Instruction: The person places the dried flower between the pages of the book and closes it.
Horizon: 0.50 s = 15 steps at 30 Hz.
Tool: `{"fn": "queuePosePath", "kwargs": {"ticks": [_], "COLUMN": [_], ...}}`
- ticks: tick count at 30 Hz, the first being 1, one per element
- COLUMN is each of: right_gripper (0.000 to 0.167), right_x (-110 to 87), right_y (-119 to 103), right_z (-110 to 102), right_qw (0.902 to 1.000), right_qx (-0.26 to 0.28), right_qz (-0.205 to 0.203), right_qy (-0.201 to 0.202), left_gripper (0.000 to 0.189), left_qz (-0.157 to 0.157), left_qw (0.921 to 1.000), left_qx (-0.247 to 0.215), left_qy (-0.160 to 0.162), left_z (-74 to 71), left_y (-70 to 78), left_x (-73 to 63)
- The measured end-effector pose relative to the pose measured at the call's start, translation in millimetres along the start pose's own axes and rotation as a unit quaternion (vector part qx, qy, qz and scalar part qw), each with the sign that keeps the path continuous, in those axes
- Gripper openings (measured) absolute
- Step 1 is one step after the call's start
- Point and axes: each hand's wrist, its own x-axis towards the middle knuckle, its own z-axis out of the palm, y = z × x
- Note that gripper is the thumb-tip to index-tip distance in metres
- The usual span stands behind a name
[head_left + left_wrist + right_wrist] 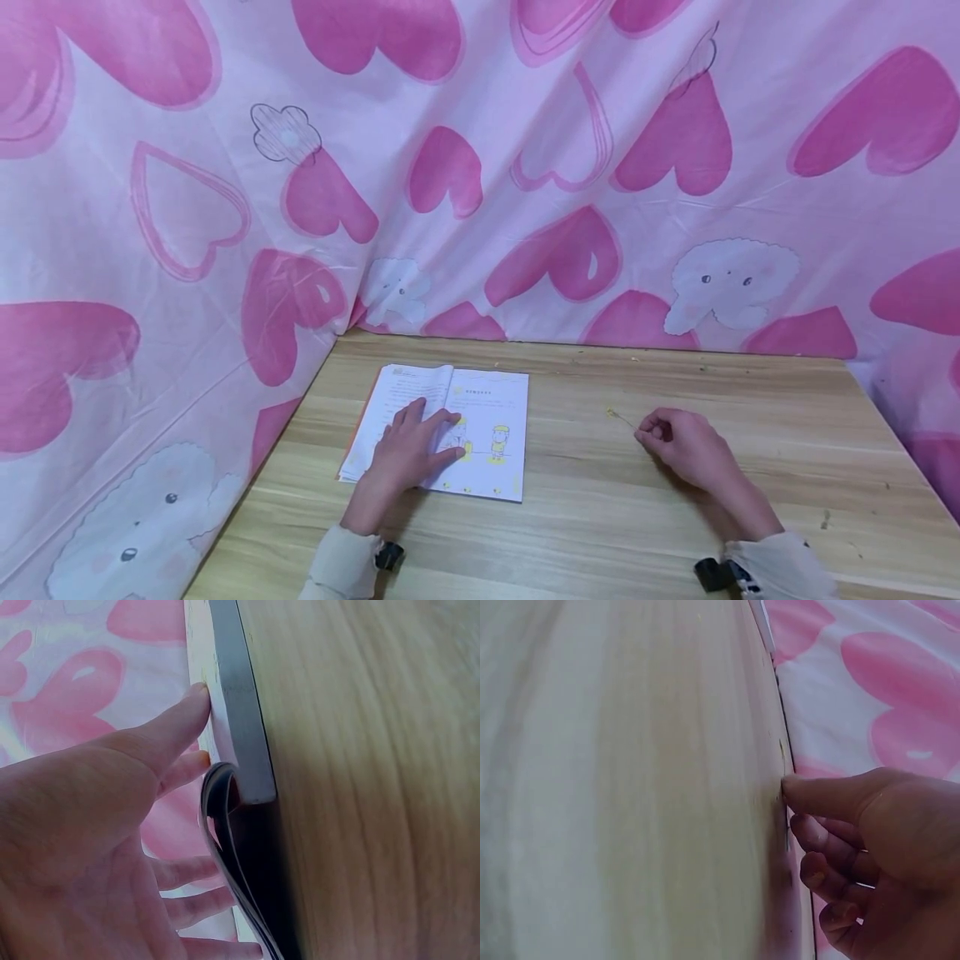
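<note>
An open book [487, 392] with printed text and yellow-coloured cartoon figures lies on the wooden table, left of centre. My left hand [401, 454] rests across its pages with fingers spread. In the left wrist view, the thumb [184, 724] lies along the thick page edge [244, 712], and loose pages curl near the palm. To the right of the book, my right hand [690, 446] pinches a thin stick-like piece with a small yellowish end [612, 412] between thumb and forefinger, close over the table. Its exact kind I cannot tell. The other right-hand fingers [829, 874] are curled.
The wooden table [585, 533] has small crumbs and dark marks, mostly at its back and right. Pink heart-patterned cloth [540, 317] hangs along the back and left edges. A dark strap device [716, 575] sits at each wrist.
</note>
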Motion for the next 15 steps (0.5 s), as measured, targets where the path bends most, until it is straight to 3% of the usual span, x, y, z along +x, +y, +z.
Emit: {"fn": "queuePosePath", "kwargs": {"ticks": [10, 15], "right_gripper": [0.009, 0.009], "right_x": [-3.4, -6.8], "right_y": [-10, -12], "right_z": [0, 4], "right_qw": [0.9981, 0.9972], "right_qx": [-0.060, -0.070], "right_qz": [-0.010, -0.027], "right_qy": [-0.015, -0.001], "left_gripper": [0.060, 0.061], "left_qz": [-0.005, -0.006], "left_qw": [1.0000, 0.9999], "left_qx": [0.004, 0.002], "left_qy": [-0.005, -0.008], "left_z": [2.9, 2.3], "left_y": [-0.3, -0.2], "left_x": [1.0, 1.0]}}
